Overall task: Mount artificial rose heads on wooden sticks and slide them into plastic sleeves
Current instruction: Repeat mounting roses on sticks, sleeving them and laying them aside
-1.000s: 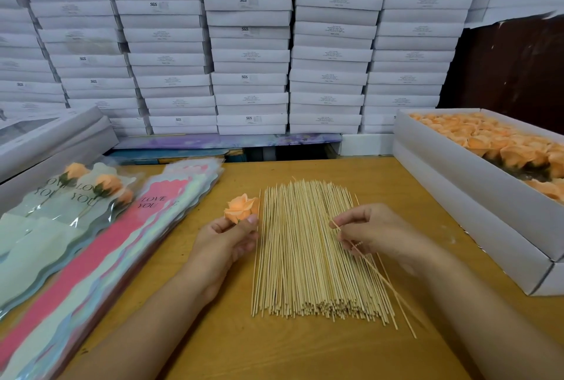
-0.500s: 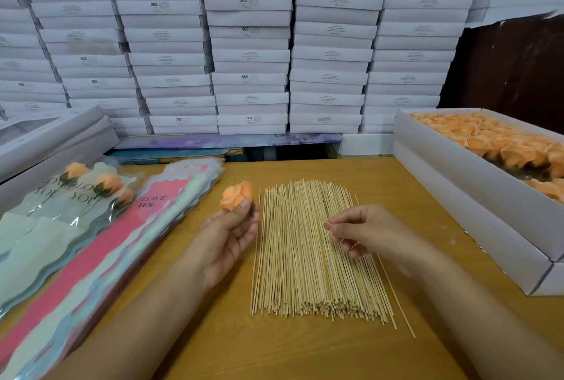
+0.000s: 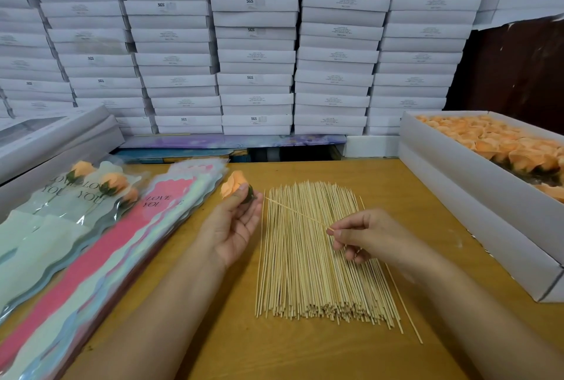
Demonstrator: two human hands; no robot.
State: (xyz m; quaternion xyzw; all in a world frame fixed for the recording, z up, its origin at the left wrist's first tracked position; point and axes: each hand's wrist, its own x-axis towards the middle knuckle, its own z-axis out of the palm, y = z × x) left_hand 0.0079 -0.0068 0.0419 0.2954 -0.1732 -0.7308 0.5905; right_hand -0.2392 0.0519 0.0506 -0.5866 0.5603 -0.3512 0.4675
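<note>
Rose (image 3: 233, 186), pinched in our left fingers (image 3: 244, 193), now faces the stick (image 3: 297, 213) our right fingers (image 3: 337, 232) have raised from the pile (image 3: 320, 257), ready for mounting.

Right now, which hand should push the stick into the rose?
The right hand: it pinches the stick, tip already aimed at the rose head's green base, held by the left hand.
</note>
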